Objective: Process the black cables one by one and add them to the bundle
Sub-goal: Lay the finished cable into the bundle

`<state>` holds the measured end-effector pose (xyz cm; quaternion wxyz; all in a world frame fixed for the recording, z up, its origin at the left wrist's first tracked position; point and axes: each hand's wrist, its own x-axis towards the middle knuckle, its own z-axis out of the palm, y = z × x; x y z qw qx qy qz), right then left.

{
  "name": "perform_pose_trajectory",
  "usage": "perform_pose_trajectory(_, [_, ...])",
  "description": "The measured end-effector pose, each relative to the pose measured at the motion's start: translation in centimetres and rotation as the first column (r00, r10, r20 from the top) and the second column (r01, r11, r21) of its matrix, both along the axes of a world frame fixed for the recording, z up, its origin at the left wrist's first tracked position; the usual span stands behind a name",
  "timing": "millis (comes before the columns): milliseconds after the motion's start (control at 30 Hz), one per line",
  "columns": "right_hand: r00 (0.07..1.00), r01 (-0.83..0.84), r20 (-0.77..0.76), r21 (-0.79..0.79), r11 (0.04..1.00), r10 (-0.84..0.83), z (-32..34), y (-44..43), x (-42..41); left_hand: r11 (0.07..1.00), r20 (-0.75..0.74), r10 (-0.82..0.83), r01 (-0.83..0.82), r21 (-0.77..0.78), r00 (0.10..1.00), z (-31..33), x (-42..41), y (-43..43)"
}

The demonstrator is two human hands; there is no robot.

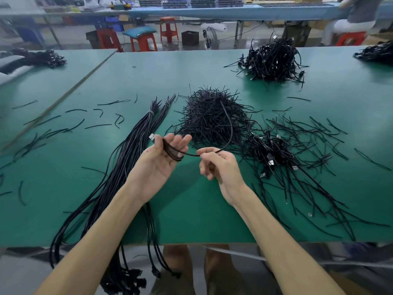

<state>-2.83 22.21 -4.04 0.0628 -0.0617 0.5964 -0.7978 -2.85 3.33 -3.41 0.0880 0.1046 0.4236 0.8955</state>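
Gripped in the left hand [159, 162] — one black cable [172, 153], coiled in perhaps three loops, blurred. Pinched on its free run by the right hand [219, 167]. Just left, on the green table [191, 209], two tied bundles [136, 143]. Beyond, one heap of short ties [212, 118] and one cable tangle [268, 150] — farther off, three more piles [272, 58].

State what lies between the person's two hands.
Head view: only the black cable spans the gap, looped in the left hand, pinched by the right hand, above bare green mat.
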Motion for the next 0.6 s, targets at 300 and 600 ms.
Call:
perform_pose_trajectory(300, [0.990,0.117,0.084,-0.072,0.990,-0.111,-0.1,0.1,-0.3,1.000,0.136,-0.019,0.018,0.012,0.990,0.6,0.8,-1.1])
perform_pose_trajectory(600, [0.991,0.113,0.089,-0.100,0.989,-0.104,0.0,0.1,0.0,0.342,-0.403,-0.080,-0.355,-0.870,0.912,-1.0,2.1,2.0])
